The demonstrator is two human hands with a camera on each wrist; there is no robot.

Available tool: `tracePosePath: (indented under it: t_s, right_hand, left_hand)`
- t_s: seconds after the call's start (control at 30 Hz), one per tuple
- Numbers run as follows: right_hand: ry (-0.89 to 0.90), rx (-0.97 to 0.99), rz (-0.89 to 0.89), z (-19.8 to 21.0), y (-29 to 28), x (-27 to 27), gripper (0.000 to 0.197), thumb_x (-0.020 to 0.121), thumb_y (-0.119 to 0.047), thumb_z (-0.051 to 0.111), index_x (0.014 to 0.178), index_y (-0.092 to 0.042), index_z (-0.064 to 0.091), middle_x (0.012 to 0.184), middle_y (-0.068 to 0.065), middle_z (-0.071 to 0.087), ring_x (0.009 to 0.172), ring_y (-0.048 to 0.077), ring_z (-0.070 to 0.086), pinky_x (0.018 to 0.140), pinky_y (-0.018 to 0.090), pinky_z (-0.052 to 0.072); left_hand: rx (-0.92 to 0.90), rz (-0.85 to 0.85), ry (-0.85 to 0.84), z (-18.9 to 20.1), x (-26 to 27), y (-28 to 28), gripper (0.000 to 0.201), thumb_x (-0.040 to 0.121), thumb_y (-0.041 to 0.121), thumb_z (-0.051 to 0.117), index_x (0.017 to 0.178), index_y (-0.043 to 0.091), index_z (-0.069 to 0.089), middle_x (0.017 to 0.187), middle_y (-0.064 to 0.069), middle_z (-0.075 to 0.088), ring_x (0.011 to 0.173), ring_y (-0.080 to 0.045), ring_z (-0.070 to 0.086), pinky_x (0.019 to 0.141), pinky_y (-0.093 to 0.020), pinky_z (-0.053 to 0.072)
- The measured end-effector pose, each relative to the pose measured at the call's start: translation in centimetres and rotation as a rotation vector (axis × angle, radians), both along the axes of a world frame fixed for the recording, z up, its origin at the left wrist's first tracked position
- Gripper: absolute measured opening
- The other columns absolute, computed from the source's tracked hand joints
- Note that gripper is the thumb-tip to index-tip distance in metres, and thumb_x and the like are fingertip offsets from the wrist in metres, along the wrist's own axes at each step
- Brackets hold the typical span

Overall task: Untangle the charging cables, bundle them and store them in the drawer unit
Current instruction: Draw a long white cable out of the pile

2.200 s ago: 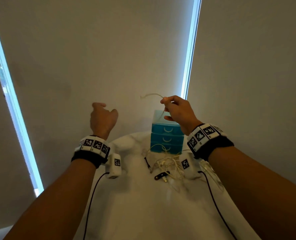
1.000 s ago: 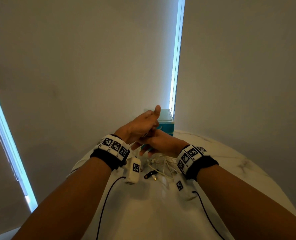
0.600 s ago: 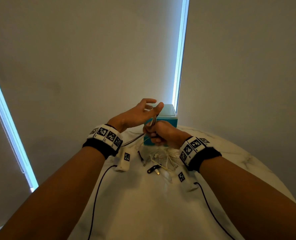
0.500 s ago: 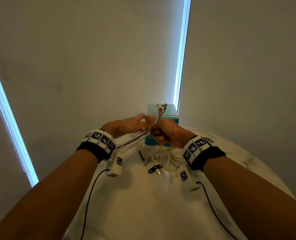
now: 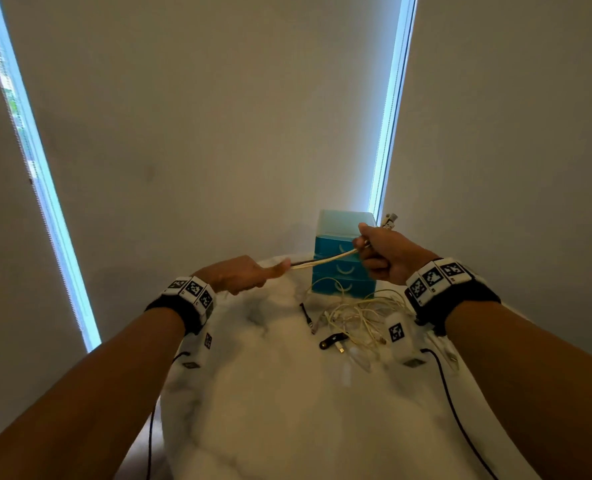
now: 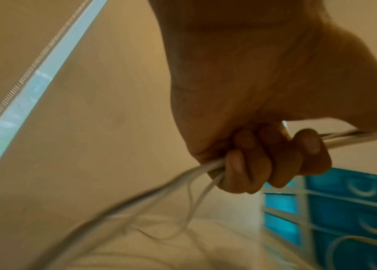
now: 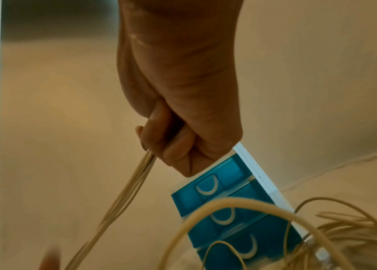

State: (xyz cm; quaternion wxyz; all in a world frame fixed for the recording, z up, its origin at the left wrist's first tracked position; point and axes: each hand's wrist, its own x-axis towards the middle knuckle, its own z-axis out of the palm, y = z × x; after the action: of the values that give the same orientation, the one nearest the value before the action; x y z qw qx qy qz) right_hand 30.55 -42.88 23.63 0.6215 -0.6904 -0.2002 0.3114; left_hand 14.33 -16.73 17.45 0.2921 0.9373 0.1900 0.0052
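A doubled white cable bundle (image 5: 325, 260) stretches taut between my two hands above the table. My right hand (image 5: 379, 252) grips one end in a fist, with the plugs (image 5: 389, 220) sticking up past the thumb; in the right wrist view the cable strands (image 7: 134, 182) leave the right hand (image 7: 171, 146) downward. My left hand (image 5: 249, 277) grips the other part; in the left wrist view the fingers (image 6: 263, 164) are curled round the white strands (image 6: 194, 173). Behind stands the blue drawer unit (image 5: 336, 268) with three shut drawers. A tangle of white cables (image 5: 356, 317) lies on the table.
The round white marble table (image 5: 287, 393) carries a black plug (image 5: 332, 341) and a thin black cable end (image 5: 306, 315) beside the tangle. Wrist camera boxes and their black leads hang under both wrists. Blinds and a wall close off the back.
My hands were together in front of the drawer unit; they have since drawn apart, the left going left and the right going right and up, pulling the cable bundle straight between them.
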Motion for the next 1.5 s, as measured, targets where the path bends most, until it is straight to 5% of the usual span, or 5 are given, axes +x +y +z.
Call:
tracePosePath:
  t_s: [0.43, 0.67, 0.9, 1.23, 1.5]
  right_hand:
    - [-0.115, 0.214, 0.130, 1.5, 5.7, -4.7, 0.043, 0.108, -0.050, 0.056, 0.078, -0.021, 0.052, 0.063, -0.004, 0.049, 0.048, 0.009, 0.045, 0.038, 0.021, 0.034]
    - [-0.141, 0.069, 0.069, -0.8, 4.9, -4.9, 0.038, 0.110, -0.034, 0.057, 0.076, -0.018, 0.054, 0.064, -0.001, 0.051, 0.045, 0.009, 0.044, 0.047, 0.023, 0.031]
    - [-0.148, 0.040, 0.034, -2.6, 3.2, -3.8, 0.036, 0.111, -0.033, 0.057, 0.078, -0.017, 0.055, 0.061, -0.001, 0.051, 0.044, 0.009, 0.043, 0.041, 0.021, 0.032]
    - [-0.153, 0.066, 0.028, -3.3, 0.1, -2.6, 0.031, 0.103, -0.041, 0.069, 0.089, -0.014, 0.074, 0.060, -0.002, 0.052, 0.043, 0.009, 0.043, 0.040, 0.022, 0.034]
    - [0.369, 0.381, 0.063, -2.0, -1.6, -2.2, 0.066, 0.106, -0.064, 0.046, 0.115, -0.004, 0.069, 0.075, 0.006, 0.063, 0.052, 0.013, 0.056, 0.042, 0.019, 0.042]
  left_hand:
    - [0.973, 0.211, -0.107, 4.1, -3.6, 11.5, 0.027, 0.109, 0.040, 0.045, 0.114, 0.015, 0.056, 0.122, -0.010, 0.063, 0.118, -0.034, 0.053, 0.102, -0.046, 0.034]
    - [0.292, 0.054, 0.564, -3.1, -2.6, 8.3, 0.099, 0.057, 0.064, 0.081, 0.146, 0.033, 0.049, 0.155, -0.007, 0.047, 0.138, -0.031, 0.048, 0.115, -0.044, 0.043]
    - [-0.275, -0.195, -0.253, 3.7, 1.3, -2.0, 0.055, 0.104, 0.053, 0.048, 0.151, 0.026, 0.055, 0.151, -0.003, 0.058, 0.141, -0.016, 0.048, 0.125, -0.044, 0.028]
    - [-0.646, -0.192, -0.338, 2.2, 6.4, -12.2, 0.105, 0.104, 0.065, -0.010, 0.118, -0.022, 0.048, 0.050, 0.002, 0.043, 0.037, -0.004, 0.036, 0.036, -0.014, 0.032]
    - [-0.479, -0.117, -0.439, 1.2, 8.1, -11.3, 0.083, 0.101, 0.078, 0.009, 0.144, 0.030, 0.061, 0.098, -0.015, 0.072, 0.085, -0.018, 0.065, 0.077, -0.028, 0.052]
